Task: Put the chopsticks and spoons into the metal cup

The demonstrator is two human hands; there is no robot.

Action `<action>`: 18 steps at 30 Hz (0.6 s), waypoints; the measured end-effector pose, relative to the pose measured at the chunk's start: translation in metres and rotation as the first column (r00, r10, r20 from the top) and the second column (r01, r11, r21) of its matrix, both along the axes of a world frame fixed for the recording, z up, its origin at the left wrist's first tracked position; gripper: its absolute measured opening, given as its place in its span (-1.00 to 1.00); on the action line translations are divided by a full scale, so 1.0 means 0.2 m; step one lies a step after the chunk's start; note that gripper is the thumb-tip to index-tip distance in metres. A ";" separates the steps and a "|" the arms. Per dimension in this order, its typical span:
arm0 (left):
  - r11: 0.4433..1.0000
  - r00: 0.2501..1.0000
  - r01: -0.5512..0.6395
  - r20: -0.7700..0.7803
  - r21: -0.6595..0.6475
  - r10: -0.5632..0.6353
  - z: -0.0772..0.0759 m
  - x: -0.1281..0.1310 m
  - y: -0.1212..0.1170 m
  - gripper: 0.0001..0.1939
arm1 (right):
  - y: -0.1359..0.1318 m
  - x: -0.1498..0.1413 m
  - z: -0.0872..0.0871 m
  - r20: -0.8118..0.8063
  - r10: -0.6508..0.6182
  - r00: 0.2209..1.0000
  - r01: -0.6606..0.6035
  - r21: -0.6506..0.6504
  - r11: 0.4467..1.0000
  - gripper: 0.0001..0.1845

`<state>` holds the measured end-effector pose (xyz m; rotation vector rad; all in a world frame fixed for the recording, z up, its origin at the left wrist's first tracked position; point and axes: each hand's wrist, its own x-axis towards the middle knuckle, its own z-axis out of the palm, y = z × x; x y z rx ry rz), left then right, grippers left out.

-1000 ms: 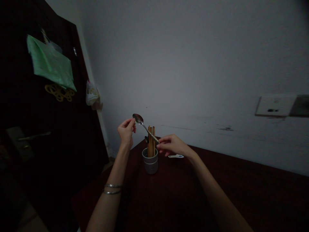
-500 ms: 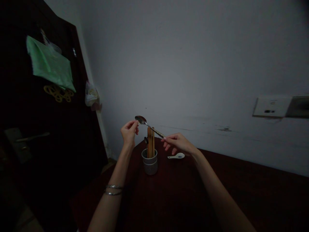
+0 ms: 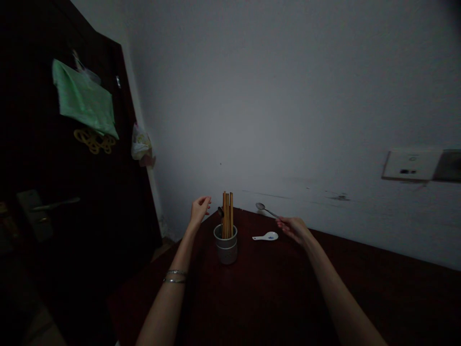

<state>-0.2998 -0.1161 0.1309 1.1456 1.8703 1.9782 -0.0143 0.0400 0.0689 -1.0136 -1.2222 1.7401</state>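
Observation:
My right hand pinches a metal spoon by the end of its handle, with the bowl pointing up and left, in front of the wall. Below and left of that hand, a white ceramic soup spoon lies on the table. My left hand is in the air, empty, its fingers loosely curled and slightly apart. Just right of it stands a grey utensil holder, upright. Several wooden chopsticks and a dark spoon stick up out of the holder.
The dark red table meets a pale wall at the back. On the left is a dark door with a green cloth and a plastic bag hanging by it. A socket plate is at right.
My left hand has let go of the metal spoon's bowl. My right hand has carried the spoon right and slightly down, away from the chopsticks, and the ceramic spoon is fully uncovered.

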 end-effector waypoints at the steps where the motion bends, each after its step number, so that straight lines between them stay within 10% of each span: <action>1: 0.998 0.999 0.033 0.027 -0.047 -0.032 -0.03 -0.02 0.01 -0.59 | 0.01 -0.01 -0.04 -0.010 -0.011 1.000 0.011 -0.019 1.000 -0.88; 7: 0.849 0.895 0.446 0.130 -0.284 -0.427 -0.11 -0.05 -0.03 -0.50 | 0.01 -0.13 -0.18 0.046 0.056 0.997 -0.055 -0.029 0.998 -0.84; 18: 0.728 0.804 0.586 0.147 -0.354 -0.576 -0.14 -0.08 -0.06 -0.67 | -0.06 -0.19 -0.16 0.113 0.222 0.968 -0.222 -0.009 0.975 -0.74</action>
